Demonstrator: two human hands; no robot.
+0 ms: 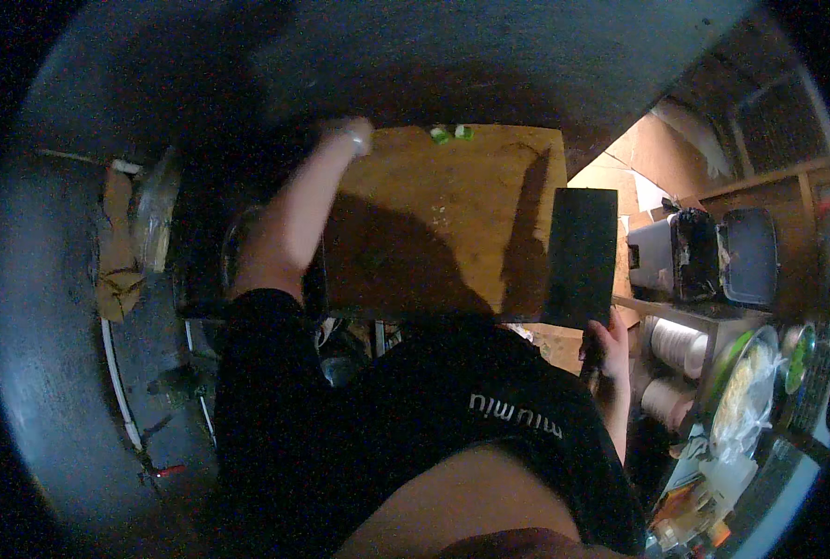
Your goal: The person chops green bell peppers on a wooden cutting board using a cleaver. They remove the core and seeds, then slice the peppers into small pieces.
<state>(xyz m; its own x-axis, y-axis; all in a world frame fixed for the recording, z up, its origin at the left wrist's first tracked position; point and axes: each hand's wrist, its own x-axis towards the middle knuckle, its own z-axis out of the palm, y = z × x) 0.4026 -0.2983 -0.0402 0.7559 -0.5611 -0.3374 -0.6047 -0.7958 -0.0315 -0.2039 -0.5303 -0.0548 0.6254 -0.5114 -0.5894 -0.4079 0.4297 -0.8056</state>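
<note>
A wooden cutting board (450,209) lies before me, its left and lower parts in shadow. Two short green-and-white vegetable pieces (451,133) sit by its far edge. In my right hand (607,346) is the handle of a cleaver (583,255), whose broad dark blade overlaps the board's right edge. My left hand (359,136) reaches to the board's far left corner; it is blurred, with a small bright spot on it, and its fingers cannot be made out. A few pale specks lie mid-board.
A grey bin with a black bag (656,258) stands at the right. Below it, stacks of white plates (679,348) fill a shelf. Nearer stands a plate of plastic-wrapped food (743,405), beside a dish of greens (798,360). A dark wall (457,56) rises beyond the board.
</note>
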